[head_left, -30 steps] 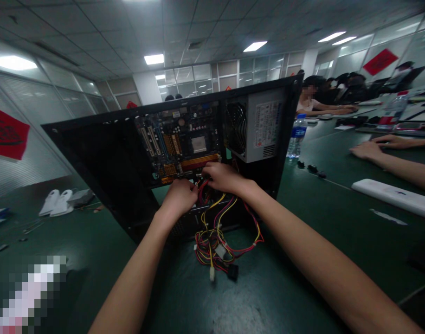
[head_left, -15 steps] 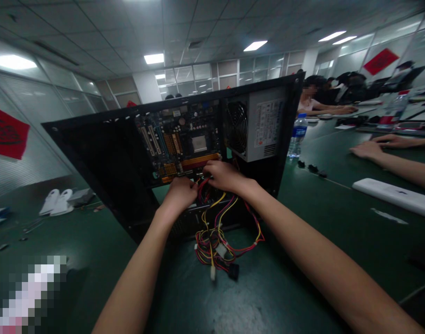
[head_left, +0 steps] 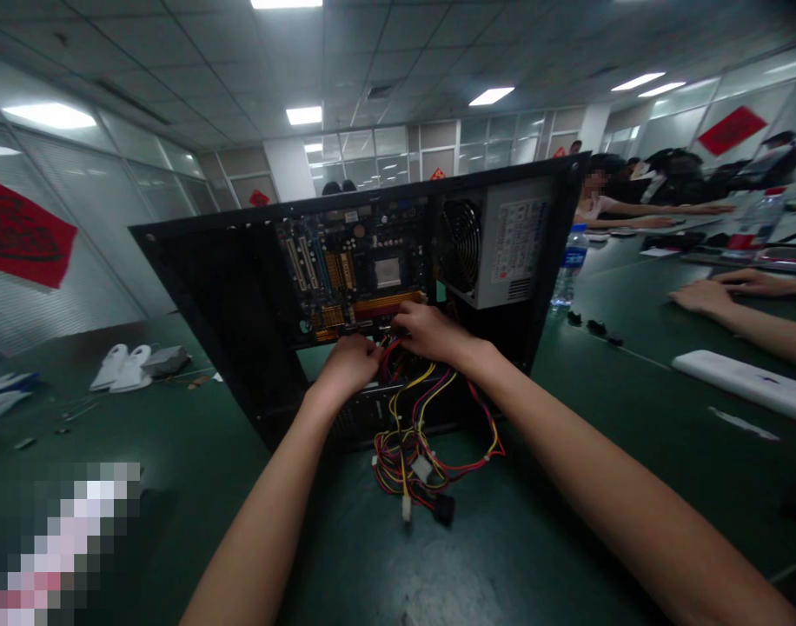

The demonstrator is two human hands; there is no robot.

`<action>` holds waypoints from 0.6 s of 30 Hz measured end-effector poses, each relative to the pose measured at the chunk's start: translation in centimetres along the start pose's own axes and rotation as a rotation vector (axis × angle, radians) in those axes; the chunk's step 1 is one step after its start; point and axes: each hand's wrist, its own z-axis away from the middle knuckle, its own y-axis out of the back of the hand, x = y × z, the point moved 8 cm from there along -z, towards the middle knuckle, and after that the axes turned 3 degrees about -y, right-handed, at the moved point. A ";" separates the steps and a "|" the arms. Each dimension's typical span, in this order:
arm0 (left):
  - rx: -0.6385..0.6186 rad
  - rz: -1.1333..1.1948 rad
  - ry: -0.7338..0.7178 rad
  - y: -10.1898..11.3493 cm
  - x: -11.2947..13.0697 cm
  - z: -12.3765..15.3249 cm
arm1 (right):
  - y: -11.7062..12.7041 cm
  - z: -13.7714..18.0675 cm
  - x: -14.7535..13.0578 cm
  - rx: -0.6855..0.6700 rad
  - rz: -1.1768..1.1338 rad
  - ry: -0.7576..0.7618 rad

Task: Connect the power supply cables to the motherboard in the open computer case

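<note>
A black computer case (head_left: 202, 261) stands open towards me, with the motherboard (head_left: 365, 252) and the grey power supply (head_left: 515, 243) showing inside. My left hand (head_left: 352, 361) is closed at the motherboard's lower edge, fingertips pinched by a red cable (head_left: 390, 355). Just to its right, my right hand (head_left: 427, 330) curls its fingers around the same red cables, below the yellow-and-red memory slots (head_left: 388, 306). The fingertips are partly hidden. Yellow, red and purple power wires (head_left: 398, 452) spill from the case onto the table, ending in a white plug (head_left: 407, 509) and a black connector (head_left: 444, 509).
On the green table (head_left: 489, 565), a water bottle (head_left: 571, 265) and small black parts (head_left: 595, 328) lie right of the case. A white power strip (head_left: 743, 374) lies near another person's hands (head_left: 704, 296). White objects (head_left: 121, 367) are at left.
The view has shifted slightly, so the case sits a little further right and lower. Both hands stay at the motherboard's lower edge with the red cables, fingers still closed.
</note>
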 end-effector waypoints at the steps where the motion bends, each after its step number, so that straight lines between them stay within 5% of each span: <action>1: -0.004 0.000 0.003 -0.1 -0.1 0.0 | -0.1 -0.1 0.0 -0.010 0.012 0.011; 18: -0.009 -0.032 0.011 0.0 0.1 0.5 | -0.8 -0.4 -1.0 -0.090 0.193 0.091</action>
